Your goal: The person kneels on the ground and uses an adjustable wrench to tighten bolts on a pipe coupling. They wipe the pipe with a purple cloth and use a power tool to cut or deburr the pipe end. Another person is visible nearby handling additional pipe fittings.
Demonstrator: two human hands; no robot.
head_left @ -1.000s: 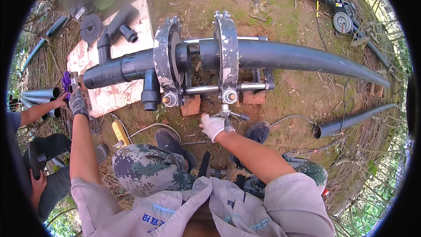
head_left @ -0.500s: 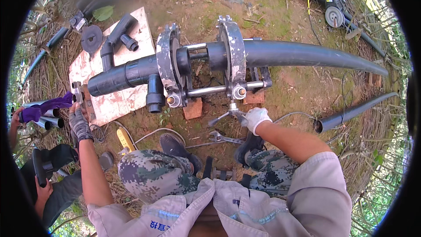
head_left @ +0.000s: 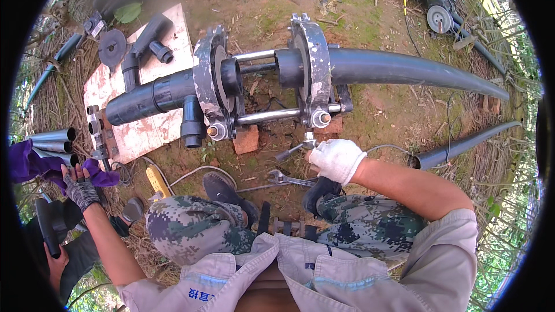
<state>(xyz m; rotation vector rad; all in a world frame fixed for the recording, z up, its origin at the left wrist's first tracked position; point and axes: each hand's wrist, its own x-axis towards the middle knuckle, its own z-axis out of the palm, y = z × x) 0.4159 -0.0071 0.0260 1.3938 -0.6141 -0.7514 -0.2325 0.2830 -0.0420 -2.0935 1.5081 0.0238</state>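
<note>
Two clamps (head_left: 319,63) hold the pipe ends (head_left: 289,69) facing across a gap, likely keeping them in line. Your right hand (head_left: 338,160) is closed around the handle (head_left: 289,152) below; your left hand (head_left: 81,188) touches purple cloth (head_left: 34,164), grip unclear.

Outdoors, brown earth (head_left: 387,112) with greenish patches forms the ground; tangled bare twigs (head_left: 502,159) edge the right, and daylight brightens green foliage (head_left: 516,240) beyond.
</note>
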